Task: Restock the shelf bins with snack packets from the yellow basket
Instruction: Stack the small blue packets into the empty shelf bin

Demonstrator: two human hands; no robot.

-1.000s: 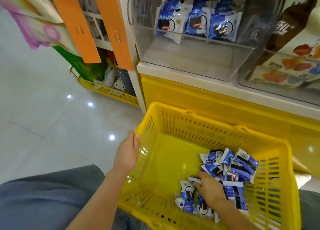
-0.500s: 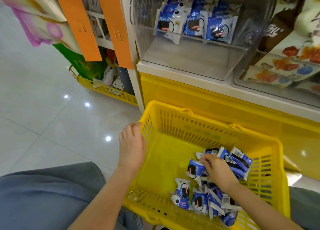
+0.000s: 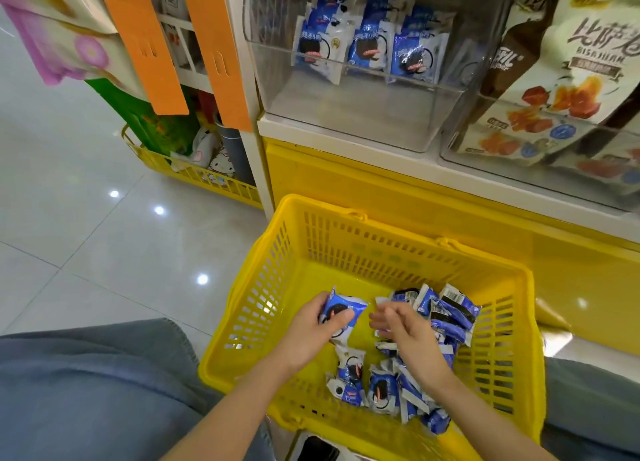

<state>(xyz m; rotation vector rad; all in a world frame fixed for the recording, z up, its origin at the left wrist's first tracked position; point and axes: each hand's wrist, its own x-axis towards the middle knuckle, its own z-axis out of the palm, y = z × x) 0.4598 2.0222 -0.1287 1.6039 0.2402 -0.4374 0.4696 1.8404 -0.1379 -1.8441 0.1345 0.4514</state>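
My left grip [image 3: 308, 332] pinches one blue snack packet [image 3: 341, 313] above the yellow basket [image 3: 346, 242]. My right grip [image 3: 407, 334] is loose, fingers relaxed over the packet pile [image 3: 388, 388] inside it (the clear shelf bin [image 3: 346, 121] stands above).

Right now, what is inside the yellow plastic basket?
Loose blue-and-white snack packets lie piled toward its right; the left hand grips one. The right hand covers some, and lower layers are hidden.
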